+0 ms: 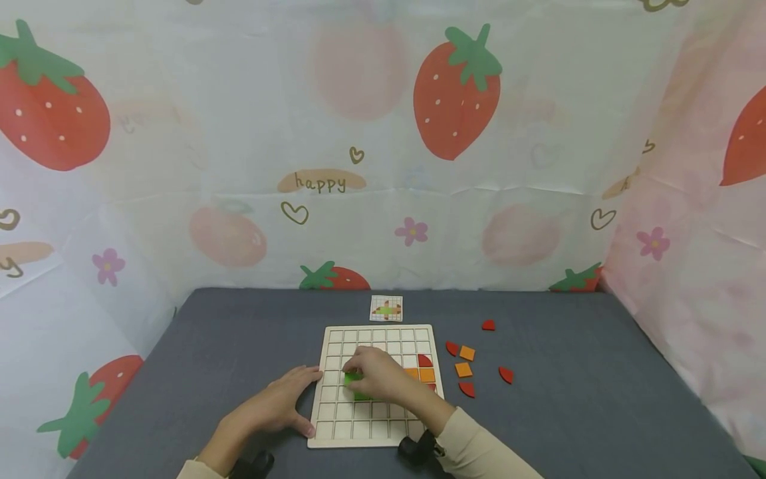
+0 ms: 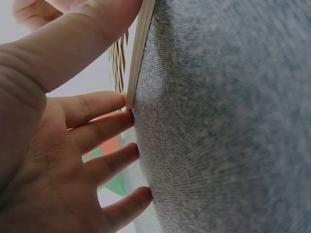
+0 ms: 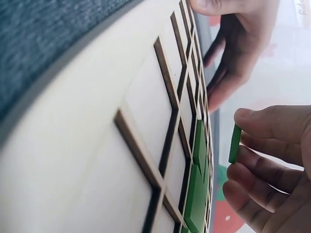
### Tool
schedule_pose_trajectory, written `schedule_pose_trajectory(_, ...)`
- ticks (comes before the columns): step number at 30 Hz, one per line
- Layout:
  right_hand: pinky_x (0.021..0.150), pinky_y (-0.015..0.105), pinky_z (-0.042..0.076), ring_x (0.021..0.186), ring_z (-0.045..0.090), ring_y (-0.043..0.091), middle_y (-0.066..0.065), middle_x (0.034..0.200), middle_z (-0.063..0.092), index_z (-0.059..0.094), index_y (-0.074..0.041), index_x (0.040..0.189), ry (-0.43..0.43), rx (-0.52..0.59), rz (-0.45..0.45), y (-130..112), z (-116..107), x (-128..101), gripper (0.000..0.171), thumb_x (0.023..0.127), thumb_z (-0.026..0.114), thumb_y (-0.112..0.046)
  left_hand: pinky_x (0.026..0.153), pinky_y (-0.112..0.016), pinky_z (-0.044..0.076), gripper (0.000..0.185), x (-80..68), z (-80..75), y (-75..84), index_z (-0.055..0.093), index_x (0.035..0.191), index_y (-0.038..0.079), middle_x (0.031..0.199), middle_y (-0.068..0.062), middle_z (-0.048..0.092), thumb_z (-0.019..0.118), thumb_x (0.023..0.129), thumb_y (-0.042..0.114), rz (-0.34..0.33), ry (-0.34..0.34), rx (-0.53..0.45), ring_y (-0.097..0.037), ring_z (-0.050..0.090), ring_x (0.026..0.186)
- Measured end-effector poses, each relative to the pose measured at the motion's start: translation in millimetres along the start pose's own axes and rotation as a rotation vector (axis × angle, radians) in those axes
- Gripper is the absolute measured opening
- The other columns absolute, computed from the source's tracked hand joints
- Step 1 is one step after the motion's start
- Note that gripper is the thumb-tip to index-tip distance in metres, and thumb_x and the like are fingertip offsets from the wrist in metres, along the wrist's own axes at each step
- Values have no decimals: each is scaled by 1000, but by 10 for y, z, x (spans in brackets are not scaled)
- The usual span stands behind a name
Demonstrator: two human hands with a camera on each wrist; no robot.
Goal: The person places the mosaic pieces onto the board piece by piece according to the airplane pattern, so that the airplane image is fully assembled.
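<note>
R hand [image 1: 377,376] pinches green square tile [image 3: 235,143] btwn thumb & fingers, just above wooden grid board [image 1: 335,426], lower centre of frame. L hand [image 1: 275,406], fingers straight, rests against board's left edge.

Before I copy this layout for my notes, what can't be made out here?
- Pattern card: head view, too small to read.
- Green pieces on the board: head view, right hand covers their shapes and count.
- Green tile in its grip: right wrist view, edge-on, outline unknown.
- Board surface: left wrist view, left hand blocks it.
</note>
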State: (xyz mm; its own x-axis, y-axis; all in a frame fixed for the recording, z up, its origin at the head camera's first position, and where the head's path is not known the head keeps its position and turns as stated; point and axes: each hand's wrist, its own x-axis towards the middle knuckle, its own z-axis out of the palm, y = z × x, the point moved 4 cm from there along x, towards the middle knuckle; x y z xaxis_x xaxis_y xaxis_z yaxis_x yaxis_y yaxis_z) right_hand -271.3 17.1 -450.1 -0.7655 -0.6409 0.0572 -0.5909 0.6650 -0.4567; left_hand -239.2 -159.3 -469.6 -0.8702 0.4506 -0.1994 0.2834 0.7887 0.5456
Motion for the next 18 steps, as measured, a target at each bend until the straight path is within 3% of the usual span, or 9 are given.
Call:
schedule_pose_trajectory(10, 63, 14, 40, 72, 46, 2, -7, 85, 59, 70, -14, 97, -18, -50, -47, -80, 56, 10, 19, 79, 64, -17, 102, -59, 26, 97, -4, -6, -6, 39, 135, 6, 143, -13, 36, 80, 54, 40, 17, -1, -3, -37, 26, 135)
schedule_pose_trajectory(18, 65, 15, 42, 73, 49, 2, -8, 84, 59, 70, -17, 93, -33, -154, -64, -83, 118, 55, 16, 78, 66, -20, 102, -59, 26, 96, -16, -19, 29, 39, 136, 8, 144, -11, 35, 81, 54, 37, -26, -13, -27, -35, 24, 136)
